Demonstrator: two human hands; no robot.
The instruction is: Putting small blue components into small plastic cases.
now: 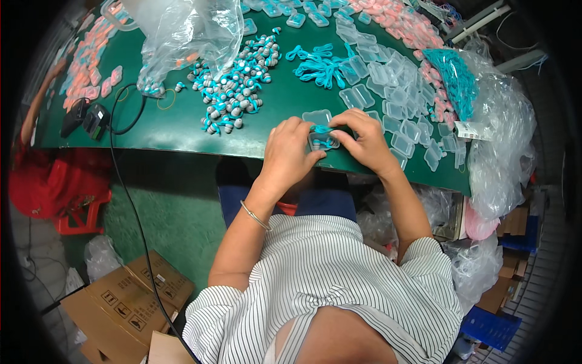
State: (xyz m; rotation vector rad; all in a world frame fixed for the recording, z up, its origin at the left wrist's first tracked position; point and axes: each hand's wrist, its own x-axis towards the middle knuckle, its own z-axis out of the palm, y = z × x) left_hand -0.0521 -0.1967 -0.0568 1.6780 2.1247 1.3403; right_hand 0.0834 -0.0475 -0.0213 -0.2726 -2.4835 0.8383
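Note:
At the near edge of the green table, a small clear plastic case stands with its lid raised. My left hand is closed around the case's left side, the thumb at its front. Thumb and fingers of my right hand pinch a bundled teal cord at the case's opening. Grey and teal pieces lie inside the case, partly hidden by my fingers. Left of my hands is a heap of grey-and-teal earplugs. Beyond them lies a pile of teal cords.
Many open clear cases spread to the right, beside a big teal cord bundle. Filled pink cases lie behind. A clear bag stands at the back left. A black cable hangs over the table edge.

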